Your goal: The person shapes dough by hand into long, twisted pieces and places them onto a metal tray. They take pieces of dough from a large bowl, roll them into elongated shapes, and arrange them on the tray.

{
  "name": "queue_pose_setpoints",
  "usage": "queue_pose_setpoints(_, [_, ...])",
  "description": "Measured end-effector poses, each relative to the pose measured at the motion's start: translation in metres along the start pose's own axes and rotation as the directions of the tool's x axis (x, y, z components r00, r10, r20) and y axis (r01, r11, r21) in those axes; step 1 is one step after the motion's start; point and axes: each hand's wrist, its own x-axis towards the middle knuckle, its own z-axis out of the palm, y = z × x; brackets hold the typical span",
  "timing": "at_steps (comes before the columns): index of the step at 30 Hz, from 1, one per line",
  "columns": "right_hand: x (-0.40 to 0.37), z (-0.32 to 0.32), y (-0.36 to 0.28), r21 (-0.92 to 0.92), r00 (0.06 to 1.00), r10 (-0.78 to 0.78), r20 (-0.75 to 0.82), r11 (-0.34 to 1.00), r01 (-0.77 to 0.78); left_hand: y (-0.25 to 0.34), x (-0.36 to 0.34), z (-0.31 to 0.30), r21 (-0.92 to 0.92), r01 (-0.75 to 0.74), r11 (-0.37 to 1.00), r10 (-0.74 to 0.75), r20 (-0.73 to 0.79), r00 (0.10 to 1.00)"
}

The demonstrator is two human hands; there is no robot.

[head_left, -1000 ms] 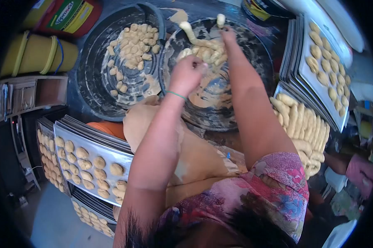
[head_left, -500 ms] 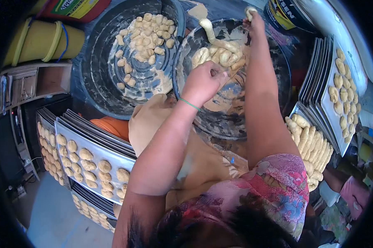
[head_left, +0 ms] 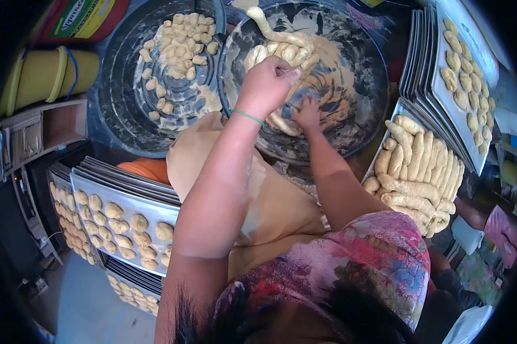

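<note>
A wide dark basin (head_left: 359, 123) dusted with flour lies in front of me. Coiled dough ropes (head_left: 287, 51) are heaped in its left part, one end hanging over the far rim. At the near edge of that heap, my left hand (head_left: 268, 86) is closed, thumb against curled fingers; what it grips, if anything, is hidden. Nearer to me, my right hand (head_left: 308, 113) reaches down to the basin floor with its fingers apart. Just left of it lies a dough strip (head_left: 284, 123), partly hidden by my left wrist.
A second basin (head_left: 112, 86) at left holds many small dough pieces (head_left: 184, 40). Stacked trays with dough rounds (head_left: 138, 222) stand at lower left; more stacked trays (head_left: 427, 74) are at right. Thick dough rolls (head_left: 422, 157) lie on a tray by my right arm.
My right hand has come from the far right rim, where it held a dough piece, down to the near middle of the basin. A dough strip now shows there. My left hand stays closed by the heap.
</note>
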Motion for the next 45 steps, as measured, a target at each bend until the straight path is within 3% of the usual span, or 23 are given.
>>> queue_pose_setpoints(2, [-0.011, 0.035, -0.003, -0.005, 0.995, -0.087, 0.045, 0.996, 0.087, -0.001, 0.001, 0.001, 0.001, -0.004, 1.000, 0.004, 0.001, 1.000])
queue_pose_setpoints(4, [-0.021, 0.073, -0.003, 0.271, 0.770, -0.493, 0.405, 0.869, 0.414, -0.001, 0.002, 0.001, -0.007, 0.001, 1.000, -0.001, 0.002, 1.000])
queue_pose_setpoints(6, [-0.051, 0.054, -0.045, 0.239, 0.717, -0.363, 0.596, 0.932, 0.273, 0.000, 0.005, 0.001, -0.016, 0.011, 1.000, -0.011, 0.001, 1.000])
queue_pose_setpoints(9, [-0.039, 0.030, -0.035, 0.111, 0.582, -0.446, 0.680, 0.847, 0.520, 0.004, 0.003, -0.002, 0.024, 0.030, 0.999, -0.030, 0.021, 0.999])
queue_pose_setpoints(10, [-0.033, 0.038, -0.012, -0.156, 0.703, -0.384, 0.598, 0.805, 0.572, 0.005, 0.001, -0.002, 0.041, 0.018, 0.999, -0.019, 0.034, 0.999])
queue_pose_setpoints(12, [0.000, 0.007, 0.009, -0.473, 0.864, -0.150, 0.481, 0.785, 0.399, 0.004, 0.000, -0.003, 0.080, 0.001, 0.997, -0.006, 0.056, 0.998])
queue_pose_setpoints(13, [0.006, -0.004, 0.017, -0.366, 0.975, 0.045, 0.216, 0.930, 0.038, 0.002, -0.002, -0.005, 0.035, 0.007, 0.999, -0.009, 0.063, 0.998])
queue_pose_setpoints(14, [0.008, -0.008, 0.026, -0.153, 0.951, 0.309, -0.014, 0.939, -0.308, 0.001, -0.004, -0.006, -0.011, 0.016, 1.000, -0.015, 0.074, 0.997])
queue_pose_setpoints(17, [0.031, 0.014, 0.066, -0.049, 0.868, 0.458, -0.193, 0.879, -0.474, 0.007, -0.007, -0.009, -0.108, 0.038, 0.993, -0.028, 0.092, 0.995])
queue_pose_setpoints(18, [0.027, 0.022, 0.057, -0.130, 0.935, 0.291, -0.202, 0.938, -0.320, 0.002, -0.005, -0.008, -0.096, 0.010, 0.995, -0.002, 0.083, 0.997])
queue_pose_setpoints(20, [0.013, 0.030, 0.021, -0.303, 0.995, 0.010, 0.095, 0.953, 0.020, 0.000, -0.002, -0.006, -0.099, -0.030, 0.995, 0.038, 0.076, 0.996])
queue_pose_setpoints(24, [0.006, 0.010, 0.004, -0.394, 0.887, -0.237, 0.396, 0.829, 0.397, 0.010, -0.015, 0.001, -0.078, -0.045, 0.996, 0.056, 0.136, 0.989])
queue_pose_setpoints(26, [0.019, 0.010, 0.029, -0.309, 0.987, 0.064, 0.145, 0.951, -0.016, 0.020, -0.021, -0.005, -0.028, -0.025, 0.999, 0.030, 0.210, 0.977])
queue_pose_setpoints(30, [0.057, 0.021, 0.063, -0.131, 0.797, 0.576, -0.181, 0.789, -0.600, 0.017, -0.021, -0.008, -0.113, -0.008, 0.994, 0.027, 0.164, 0.986])
queue_pose_setpoints(32, [0.056, -0.016, 0.023, 0.178, 0.887, 0.426, 0.178, 0.873, -0.455, 0.019, -0.019, -0.010, -0.136, -0.007, 0.991, 0.029, 0.161, 0.987])
queue_pose_setpoints(34, [0.039, -0.047, -0.038, 0.546, 0.920, 0.126, 0.371, 0.772, -0.326, 0.021, -0.019, -0.008, -0.162, -0.033, 0.986, 0.058, 0.152, 0.987])
queue_pose_setpoints(36, [0.004, -0.063, -0.097, 0.854, 0.916, -0.200, 0.347, 0.470, -0.220, 0.022, -0.020, -0.004, -0.167, -0.052, 0.985, 0.077, 0.149, 0.986])
queue_pose_setpoints(38, [-0.002, -0.049, -0.111, 0.864, 0.893, -0.405, 0.198, 0.501, 0.036, 0.022, -0.020, -0.003, -0.147, -0.067, 0.987, 0.089, 0.151, 0.984])
queue_pose_setpoints(40, [0.025, -0.003, -0.105, 0.440, 0.821, -0.563, 0.098, 0.764, 0.471, 0.024, -0.023, -0.008, -0.166, -0.065, 0.984, 0.087, 0.126, 0.988])
queue_pose_setpoints(41, [0.045, 0.007, -0.094, 0.801, 0.911, -0.368, 0.185, 0.594, 0.077, 0.023, -0.025, -0.009, -0.177, -0.060, 0.982, 0.081, 0.114, 0.990])
queue_pose_setpoints(43, [0.098, 0.017, -0.064, 0.630, 0.992, -0.016, 0.126, 0.774, -0.068, 0.014, -0.022, -0.015, -0.269, -0.086, 0.959, 0.078, -0.041, 0.996])
queue_pose_setpoints(44, [0.128, 0.014, -0.053, -0.008, 0.982, -0.030, -0.189, 1.000, 0.029, 0.011, -0.020, -0.019, -0.313, -0.112, 0.943, 0.078, -0.118, 0.990])
queue_pose_setpoints(45, [0.149, 0.010, -0.036, -0.039, 0.989, 0.024, -0.147, 0.999, -0.030, 0.010, -0.020, -0.024, -0.392, -0.096, 0.915, 0.034, -0.162, 0.986])
